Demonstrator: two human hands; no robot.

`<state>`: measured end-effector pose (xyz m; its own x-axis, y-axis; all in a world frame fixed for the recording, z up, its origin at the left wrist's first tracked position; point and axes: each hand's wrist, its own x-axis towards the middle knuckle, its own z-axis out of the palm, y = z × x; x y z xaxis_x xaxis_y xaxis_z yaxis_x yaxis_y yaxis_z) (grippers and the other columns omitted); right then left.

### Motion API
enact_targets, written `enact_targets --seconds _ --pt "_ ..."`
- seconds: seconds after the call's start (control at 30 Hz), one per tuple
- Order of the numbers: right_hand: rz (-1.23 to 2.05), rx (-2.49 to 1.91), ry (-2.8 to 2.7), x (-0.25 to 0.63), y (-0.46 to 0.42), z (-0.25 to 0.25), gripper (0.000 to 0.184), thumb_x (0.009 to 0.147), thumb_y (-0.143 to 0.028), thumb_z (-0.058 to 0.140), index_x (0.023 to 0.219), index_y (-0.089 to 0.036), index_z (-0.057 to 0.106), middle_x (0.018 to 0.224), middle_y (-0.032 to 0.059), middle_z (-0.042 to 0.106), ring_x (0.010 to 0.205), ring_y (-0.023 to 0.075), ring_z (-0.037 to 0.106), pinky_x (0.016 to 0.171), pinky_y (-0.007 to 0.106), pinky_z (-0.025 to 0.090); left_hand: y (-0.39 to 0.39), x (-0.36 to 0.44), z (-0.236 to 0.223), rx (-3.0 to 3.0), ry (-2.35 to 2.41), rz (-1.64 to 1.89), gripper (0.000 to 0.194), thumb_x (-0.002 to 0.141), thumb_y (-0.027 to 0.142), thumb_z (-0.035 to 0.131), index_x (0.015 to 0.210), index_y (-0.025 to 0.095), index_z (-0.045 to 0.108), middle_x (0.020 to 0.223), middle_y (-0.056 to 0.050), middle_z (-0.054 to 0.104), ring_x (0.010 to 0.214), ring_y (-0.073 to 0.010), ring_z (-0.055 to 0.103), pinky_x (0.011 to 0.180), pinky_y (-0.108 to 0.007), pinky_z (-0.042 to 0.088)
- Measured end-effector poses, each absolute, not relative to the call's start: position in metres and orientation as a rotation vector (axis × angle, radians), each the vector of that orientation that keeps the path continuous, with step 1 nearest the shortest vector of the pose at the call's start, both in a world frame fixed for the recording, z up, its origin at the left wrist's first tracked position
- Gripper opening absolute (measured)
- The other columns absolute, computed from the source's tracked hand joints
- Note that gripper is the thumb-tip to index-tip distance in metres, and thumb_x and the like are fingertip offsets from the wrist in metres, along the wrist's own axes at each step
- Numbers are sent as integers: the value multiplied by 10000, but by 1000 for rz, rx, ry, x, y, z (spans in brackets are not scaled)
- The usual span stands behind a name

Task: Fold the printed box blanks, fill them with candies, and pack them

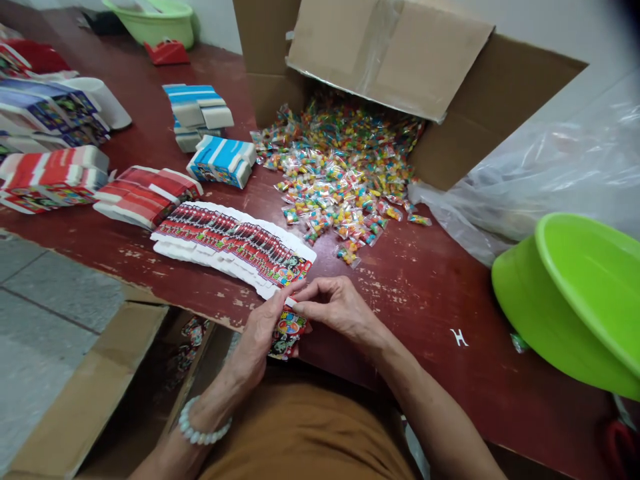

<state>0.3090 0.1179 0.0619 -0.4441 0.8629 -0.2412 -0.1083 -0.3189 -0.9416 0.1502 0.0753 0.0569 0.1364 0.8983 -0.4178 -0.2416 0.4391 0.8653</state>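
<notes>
A small printed candy box [289,327], red and black with a colourful picture, is in my left hand [259,333], fingers closed around its side. My right hand [341,308] pinches the white flap at the box's upper end between thumb and fingers. Just beyond my hands a fanned row of flat printed boxes [233,243] overlaps along the table. Past it lies a large heap of small clear-wrapped candies [340,180] in many colours, spilling from a tipped cardboard carton [390,53].
Stacks of red flat boxes [145,193], blue boxes [223,160] and purple boxes [45,110] stand at left. A green basin [565,307] is at right, by plastic sheeting [560,167]. Below the table's front edge an open carton [95,393] holds printed pieces. A white scrap [459,338] lies right.
</notes>
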Motion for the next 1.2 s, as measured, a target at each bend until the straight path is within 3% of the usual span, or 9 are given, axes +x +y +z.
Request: enact_targets --seconds 0.1,0.17,0.27,0.4,0.6,0.9,1.0,1.1,1.2 --pt "1864 -1044 -1289 310 117 62 237 750 -373 786 767 -145 726 635 -2 676 508 95 573 542 242 479 77 150 56 832 1170 1001 499 863 561 637 1202 212 747 1170 -91 757 1031 -292 692 726 -275 573" --pt "1680 -1102 -1419 308 115 62 170 784 -327 743 779 -157 740 679 12 697 560 107 592 588 255 487 78 152 57 830 1187 1023 457 860 529 655 1170 211 761 1167 -81 759 1028 -280 692 776 -283 568" --pt "1325 -1138 -1587 305 112 62 72 782 -226 700 759 -180 750 767 28 725 681 135 634 686 278 505 78 155 59 740 1162 1022 459 867 512 638 1200 214 743 1048 -72 783 826 -228 716 654 -266 568" --pt "1632 -1051 -1439 305 114 59 128 780 -283 719 724 -168 711 812 33 733 598 118 614 589 271 516 77 154 57 635 1132 917 587 862 586 597 1296 202 687 760 -55 766 448 -150 583 387 -237 470" --pt "1825 -942 -1260 308 118 60 215 730 -350 797 698 -160 701 905 46 752 592 97 616 529 239 517 77 149 52 700 1135 873 662 879 659 533 1349 209 653 699 -61 740 454 -162 588 373 -238 479" --pt "1890 -1008 -1278 314 119 52 196 723 -347 811 738 -162 748 973 47 772 521 57 569 432 170 387 77 147 53 763 1145 836 665 870 655 548 1333 194 672 609 -60 705 405 -162 557 348 -237 453" --pt "1840 -1066 -1308 313 118 53 208 731 -365 801 749 -164 749 881 34 764 523 68 568 450 181 401 78 146 51 783 1176 846 618 883 618 558 1335 214 670 668 -65 739 455 -180 605 355 -231 442" --pt "1682 -1102 -1407 311 112 57 198 795 -366 757 759 -172 740 756 14 727 550 90 580 538 222 470 79 148 51 793 1182 909 509 893 530 588 1291 233 699 900 -71 791 614 -208 685 450 -248 497" --pt "1449 -995 -1580 307 100 56 150 898 -323 669 879 -201 755 945 44 743 825 152 674 791 304 537 81 149 53 749 1159 990 413 879 462 608 1163 206 765 1072 -80 785 870 -257 721 686 -292 563"
